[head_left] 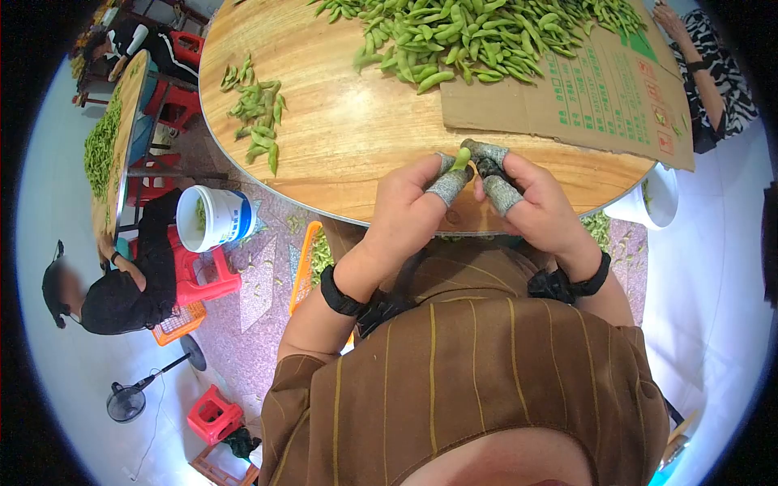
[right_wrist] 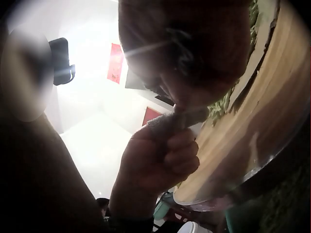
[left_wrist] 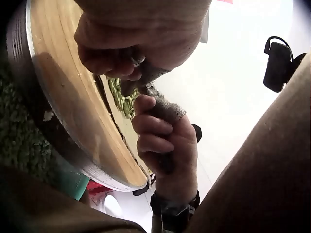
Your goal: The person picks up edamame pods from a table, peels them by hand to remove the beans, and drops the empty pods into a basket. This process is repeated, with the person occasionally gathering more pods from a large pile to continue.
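Note:
In the head view, my left hand [head_left: 412, 201] pinches a green soybean pod [head_left: 461, 159] between thumb and forefinger, over the table's near edge. Close against it, my right hand [head_left: 535, 194] has its thumb and forefinger brought together at the pod's other side, the forefinger tip right at the pod. Grey knitted covers with dark tips [head_left: 504, 197] wrap the thumbs and forefingers of both hands. The left wrist view has the fingertips of both hands meeting, the other fingers of the right hand [left_wrist: 163, 133] curled in. The pod is hidden in both wrist views.
A large pod heap [head_left: 478, 40] lies on the round wooden table [head_left: 324, 146], beside flattened cardboard [head_left: 559, 105]. A smaller pile [head_left: 259, 113] is at left. White buckets [head_left: 212, 219] stand by the table; other people sit at left and far right.

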